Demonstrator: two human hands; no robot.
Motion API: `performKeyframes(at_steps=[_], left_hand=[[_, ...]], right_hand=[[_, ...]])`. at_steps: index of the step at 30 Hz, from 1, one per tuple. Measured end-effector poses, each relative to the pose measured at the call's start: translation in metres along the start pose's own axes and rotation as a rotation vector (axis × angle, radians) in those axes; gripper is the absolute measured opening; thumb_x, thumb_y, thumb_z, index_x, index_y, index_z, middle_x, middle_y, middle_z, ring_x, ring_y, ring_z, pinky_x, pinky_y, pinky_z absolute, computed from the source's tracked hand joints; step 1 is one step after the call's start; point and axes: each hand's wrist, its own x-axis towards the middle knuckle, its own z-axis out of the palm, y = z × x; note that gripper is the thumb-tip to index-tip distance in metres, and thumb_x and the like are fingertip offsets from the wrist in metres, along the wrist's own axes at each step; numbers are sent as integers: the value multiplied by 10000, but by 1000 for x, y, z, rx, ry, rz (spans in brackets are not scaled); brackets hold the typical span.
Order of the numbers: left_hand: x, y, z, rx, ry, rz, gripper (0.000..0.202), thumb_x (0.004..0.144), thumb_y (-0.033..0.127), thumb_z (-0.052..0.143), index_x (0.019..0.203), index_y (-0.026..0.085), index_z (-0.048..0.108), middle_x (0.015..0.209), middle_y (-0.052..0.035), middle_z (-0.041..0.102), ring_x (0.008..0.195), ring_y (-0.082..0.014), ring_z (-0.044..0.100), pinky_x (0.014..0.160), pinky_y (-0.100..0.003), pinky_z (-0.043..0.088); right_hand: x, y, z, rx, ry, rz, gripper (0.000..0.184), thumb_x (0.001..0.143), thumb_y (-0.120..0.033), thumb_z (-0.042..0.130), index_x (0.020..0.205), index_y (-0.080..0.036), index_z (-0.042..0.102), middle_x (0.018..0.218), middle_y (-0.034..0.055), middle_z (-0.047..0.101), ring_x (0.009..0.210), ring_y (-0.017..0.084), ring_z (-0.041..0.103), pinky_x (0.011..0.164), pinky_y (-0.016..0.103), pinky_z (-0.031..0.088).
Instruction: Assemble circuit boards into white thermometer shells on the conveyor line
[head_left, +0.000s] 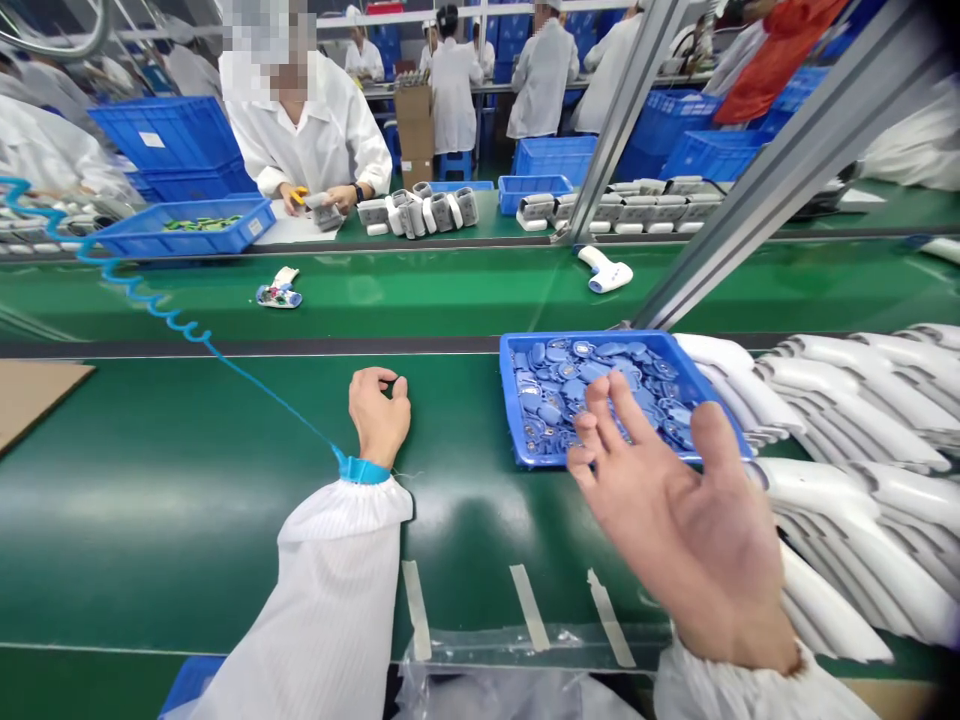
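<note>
Green tabletop [187, 480]: beyond the nearer right hand [682, 520], open and empty, a tray [544, 461] of blue parts [551, 385] lies long-side crosswise; the left hand [379, 415] curls loosely, contents unclear.

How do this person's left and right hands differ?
The left hand is loosely curled; the right hand is open, palm showing. The left hand wears a blue wrist strap; none shows on the right. The right hand partly hides the blue tray; the left hand doesn't. Both emerge from white sleeves.
</note>
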Motion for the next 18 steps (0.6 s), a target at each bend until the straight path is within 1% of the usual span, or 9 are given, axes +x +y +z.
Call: performKeyframes(at_steps=[2,4,9,11,13,15,16,18], left_hand=[[0,0,0,2,1,-2,68,812,174,669,832,198,609,924,-53,616,857,-223,587,873,-394,484],[0,1,0,3,3,-6,72,809,175,673,831,198,609,920,-51,613,859,-222,586,873,-392,483],[0,3,0,-4,-2,-19,78,807,181,678,825,204,606,920,-48,617,854,-226,589,868,-399,485],[0,2,0,-5,-3,-20,78,808,179,679,817,207,606,917,-46,618,858,-225,591,873,-397,484],[0,2,0,-7,-2,-18,75,812,174,673,814,207,606,920,-46,618,859,-223,593,869,-393,484],[0,1,1,-7,2,-14,74,816,168,668,813,207,605,921,-47,616,859,-222,593,861,-391,483],[0,1,1,-7,4,-12,74,817,165,666,815,206,604,920,-49,616,859,-223,592,859,-391,483],[0,1,2,-3,10,-9,80,818,158,665,818,205,600,920,-52,616,860,-224,591,857,-391,485]], right_hand=[[-9,3,8,33,-12,27,595,994,-708,264,1301,-405,674,1585,-28,467,1309,258,578,952,452,595],[-17,3,16,37,-19,40,605,994,-713,261,1278,-394,690,1535,1,518,1212,255,626,884,436,608],[-25,4,29,0,-27,52,652,989,-732,206,1297,-392,670,1445,28,573,1089,238,649,796,395,604],[-26,8,29,30,-36,62,629,992,-717,250,1295,-371,679,1358,57,611,1001,228,652,750,371,596],[-28,15,27,35,-56,65,566,990,-685,345,1251,-340,711,1231,76,644,892,208,637,708,346,581],[-33,25,20,-75,-77,36,497,982,-643,434,1192,-311,738,1114,79,657,822,191,609,685,326,568],[-36,32,16,-189,-87,15,461,979,-617,472,1180,-301,740,1077,76,662,814,186,606,696,318,568],[-41,47,2,-499,-93,-51,396,972,-561,538,1182,-285,728,1056,73,674,851,185,626,735,297,574]])
